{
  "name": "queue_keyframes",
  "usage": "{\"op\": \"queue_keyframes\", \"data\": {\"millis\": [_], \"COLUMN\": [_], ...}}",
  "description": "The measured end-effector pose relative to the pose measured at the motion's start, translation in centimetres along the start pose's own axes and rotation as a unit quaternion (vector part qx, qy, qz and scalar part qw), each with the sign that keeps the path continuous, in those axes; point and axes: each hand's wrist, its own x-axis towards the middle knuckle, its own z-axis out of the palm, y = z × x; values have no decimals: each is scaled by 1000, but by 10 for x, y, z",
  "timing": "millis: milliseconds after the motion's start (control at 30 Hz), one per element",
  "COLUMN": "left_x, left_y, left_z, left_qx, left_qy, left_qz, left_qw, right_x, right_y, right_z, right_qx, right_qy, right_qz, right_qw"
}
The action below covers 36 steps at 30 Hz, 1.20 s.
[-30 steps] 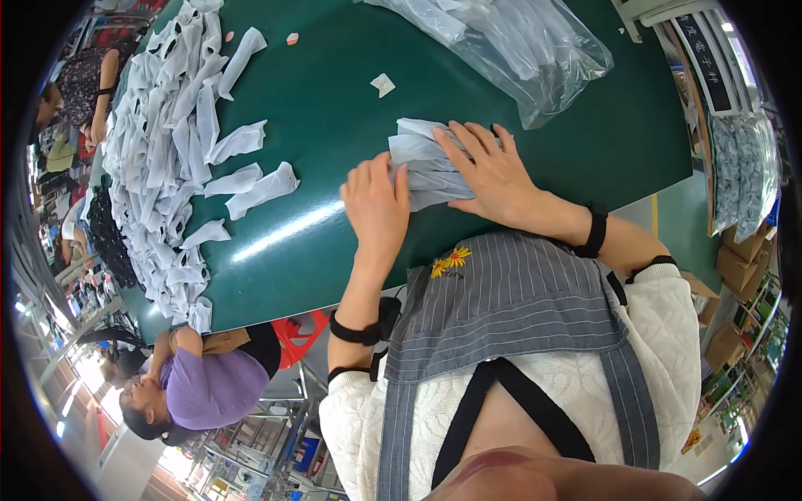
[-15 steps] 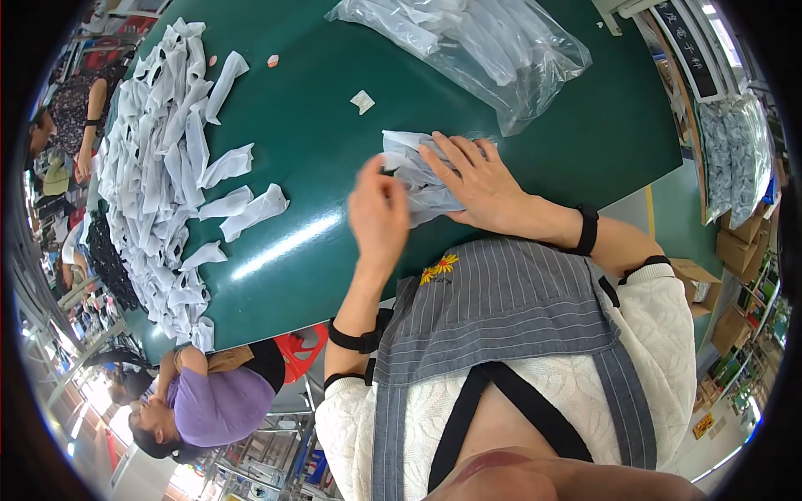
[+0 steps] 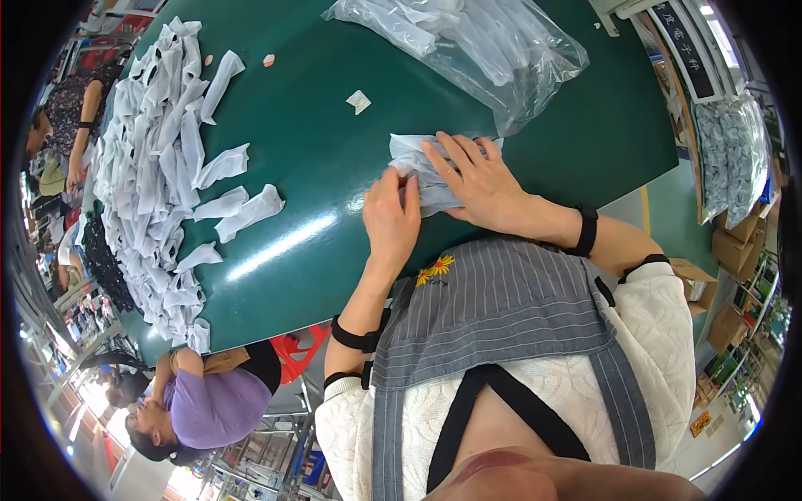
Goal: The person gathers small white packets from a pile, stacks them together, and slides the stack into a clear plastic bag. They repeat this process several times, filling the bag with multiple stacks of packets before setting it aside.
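Observation:
A small stack of white film-wrapped packets [image 3: 437, 194] lies on the green table in front of me. My right hand [image 3: 489, 188] rests flat over its right part, fingers stretched out and spread. At the stack's left edge, my left hand [image 3: 391, 219] has its fingers and thumb bent in on a white packet. Its fingertips are partly hidden against the film. Beyond the stack is a large clear plastic bag [image 3: 535, 96] holding many similar white packets. Over on the left, a long heap of the same packets [image 3: 159, 175] covers the table, with several loose ones [image 3: 251, 213] beside it.
A small white paper label [image 3: 358, 102] and a red-and-white bit [image 3: 269, 60] lie on the green table [image 3: 309, 159]. Black items [image 3: 104, 263] edge the heap. A person in purple [image 3: 221, 401] sits at the left, near a red stool [image 3: 296, 355]. Filled clear bags [image 3: 735, 159] and cartons [image 3: 739, 242] stand at right.
My left hand has moved right and onto the stack's left edge, its fingers now bent against the packet. My right hand stays nearly in place, and the stack's left side looks drawn in.

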Motion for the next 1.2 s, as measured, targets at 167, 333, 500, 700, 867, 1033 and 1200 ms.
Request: {"op": "queue_keyframes", "data": {"millis": [167, 333, 500, 700, 867, 1033, 1200], "left_x": [3, 25, 64, 91, 116, 112, 97], "left_y": [3, 46, 95, 88, 100, 107, 98], "left_z": [-20, -27, 51, 65, 49, 47, 64], "left_qx": [-61, -14, 112, 130, 43, 11, -7], "left_qy": [40, 58, 90, 30, 160, 155, 60], "left_qz": [-64, 151, 298, 330, 425, 471, 493], "left_qw": [995, 987, 944, 934, 890, 868, 868], "right_x": [-1, -59, -116, -38, 48, 67, 68], "right_y": [-3, 19, 76, 93, 106, 154, 89], "right_z": [7, -22, -73, -88, -81, -38, -23], "right_qx": [14, 76, 8, 60, 424, 205, -38], "right_qy": [-18, -101, -94, -24, 3, -50, -58], "right_qz": [-3, 42, 230, 280, 88, -115, 223], "right_qw": [1000, 991, 969, 958, 901, 971, 972]}}
